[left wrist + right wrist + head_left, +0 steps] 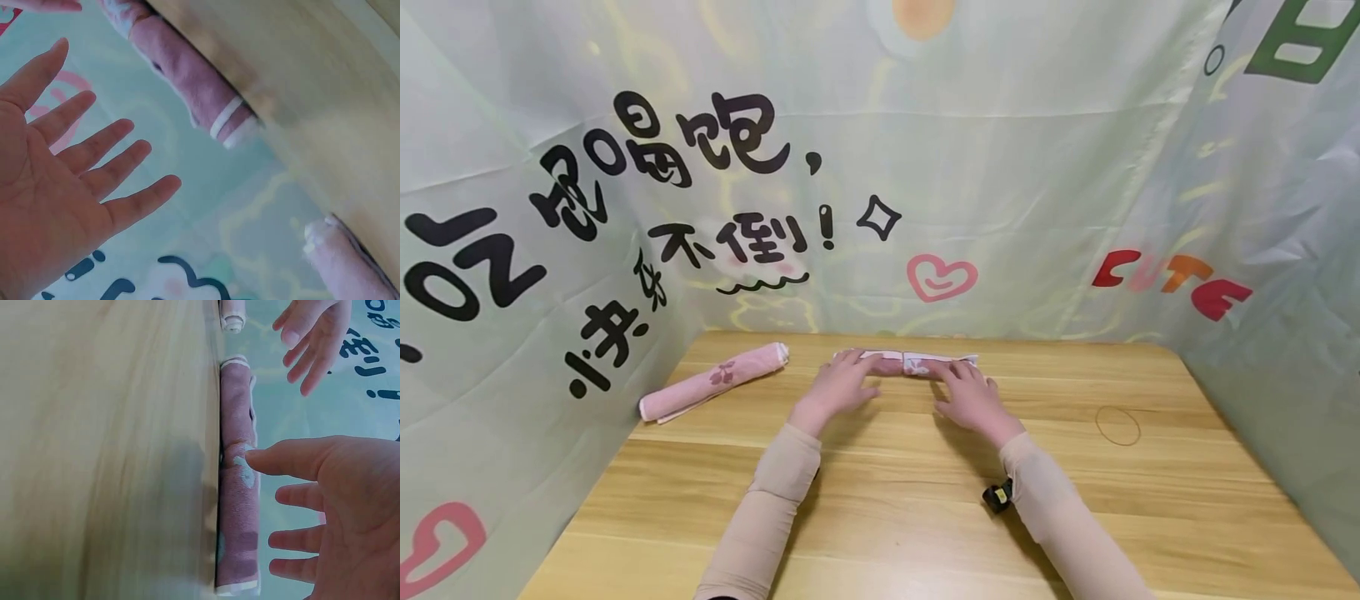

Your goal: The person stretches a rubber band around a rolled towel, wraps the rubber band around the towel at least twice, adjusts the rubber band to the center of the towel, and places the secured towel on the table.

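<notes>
Hands flat, fingers straight: left hand [838, 385] and right hand [967, 397] rest palms-down by rolled pink towel [904, 364] on worktop [925, 500], gripping nothing.

head: high, looking down | wrists: close, palm-side | shared: rolled towel [904, 364]

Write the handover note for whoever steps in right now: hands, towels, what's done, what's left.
Left hand: open, fingers straight over the left part of the pink towel roll at the table's far edge.
Right hand: open, over its right part.
Done: a second rolled pink towel lies at far left, apart from both hands.
Left: the roll under the hands looks nearly finished; an elastic band lies unused on the right.
</notes>
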Demonstrator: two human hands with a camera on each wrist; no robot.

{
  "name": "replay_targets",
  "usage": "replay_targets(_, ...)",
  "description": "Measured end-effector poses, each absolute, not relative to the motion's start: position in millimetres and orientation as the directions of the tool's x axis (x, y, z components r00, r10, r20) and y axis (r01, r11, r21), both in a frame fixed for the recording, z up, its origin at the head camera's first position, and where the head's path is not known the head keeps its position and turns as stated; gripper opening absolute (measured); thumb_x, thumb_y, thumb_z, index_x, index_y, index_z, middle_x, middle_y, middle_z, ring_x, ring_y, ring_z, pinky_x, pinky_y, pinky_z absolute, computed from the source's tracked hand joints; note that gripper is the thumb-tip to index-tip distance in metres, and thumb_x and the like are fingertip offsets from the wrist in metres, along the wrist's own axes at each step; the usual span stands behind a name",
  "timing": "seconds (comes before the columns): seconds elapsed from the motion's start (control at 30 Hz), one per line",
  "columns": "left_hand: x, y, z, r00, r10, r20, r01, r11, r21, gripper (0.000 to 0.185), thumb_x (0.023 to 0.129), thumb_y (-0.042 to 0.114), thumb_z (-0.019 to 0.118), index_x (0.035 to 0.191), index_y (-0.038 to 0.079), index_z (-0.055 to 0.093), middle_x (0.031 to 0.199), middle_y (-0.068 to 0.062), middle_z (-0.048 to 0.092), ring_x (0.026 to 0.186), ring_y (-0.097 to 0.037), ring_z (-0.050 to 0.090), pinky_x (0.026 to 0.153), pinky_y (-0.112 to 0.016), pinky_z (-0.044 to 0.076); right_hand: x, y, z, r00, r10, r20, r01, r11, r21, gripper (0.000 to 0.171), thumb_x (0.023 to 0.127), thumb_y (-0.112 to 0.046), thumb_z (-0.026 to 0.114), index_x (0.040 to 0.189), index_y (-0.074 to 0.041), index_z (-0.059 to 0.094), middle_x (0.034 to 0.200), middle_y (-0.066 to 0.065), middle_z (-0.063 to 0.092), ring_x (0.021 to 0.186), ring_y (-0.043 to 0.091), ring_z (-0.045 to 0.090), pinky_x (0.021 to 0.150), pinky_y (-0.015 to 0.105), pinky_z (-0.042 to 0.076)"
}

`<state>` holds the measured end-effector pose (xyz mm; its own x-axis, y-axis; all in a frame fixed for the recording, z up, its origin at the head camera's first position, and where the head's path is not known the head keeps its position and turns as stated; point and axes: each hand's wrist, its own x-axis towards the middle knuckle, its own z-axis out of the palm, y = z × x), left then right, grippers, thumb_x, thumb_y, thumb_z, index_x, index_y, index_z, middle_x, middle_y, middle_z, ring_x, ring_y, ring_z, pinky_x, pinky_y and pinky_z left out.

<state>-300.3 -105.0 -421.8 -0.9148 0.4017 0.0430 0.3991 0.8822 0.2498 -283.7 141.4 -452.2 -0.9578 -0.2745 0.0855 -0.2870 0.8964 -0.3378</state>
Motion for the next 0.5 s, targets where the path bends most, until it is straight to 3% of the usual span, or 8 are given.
replay_targets(0.2, -288, -118, -416, -0.908, 0.403, 0.118, 0.419, 0.877, 0.233, 0.055, 0.092, 0.036, 0.065, 0.142, 0.021, 0.049, 0.149, -0.016, 0.045, 0.138, -0.038, 0.041, 0.104, -0.065, 0.036, -270, 151, -448, -0.934, -0.318, 0.164, -0.356, 0.876, -0.324, 0.07, 0.087, -0.026, 0.071, 0.149, -0.024, 0.04, 0.143, 0.015, 0.046, 0.133, 0.046, 0.04, 0.1, 0.077, 0.03)
replay_targets(0.5, -277, -143, -418, -0.875, 0.422, 0.238, 0.467, 0.865, 0.182, 0.043, 0.093, 0.033, 0.065, 0.133, 0.02, 0.058, 0.14, -0.014, 0.055, 0.129, -0.035, 0.051, 0.098, -0.063, 0.043, -249, 171, -445, -0.916, -0.33, 0.228, -0.387, 0.879, -0.28, 0.065, 0.087, -0.026, 0.071, 0.144, -0.008, 0.045, 0.14, 0.026, 0.049, 0.129, 0.049, 0.045, 0.098, 0.071, 0.037)
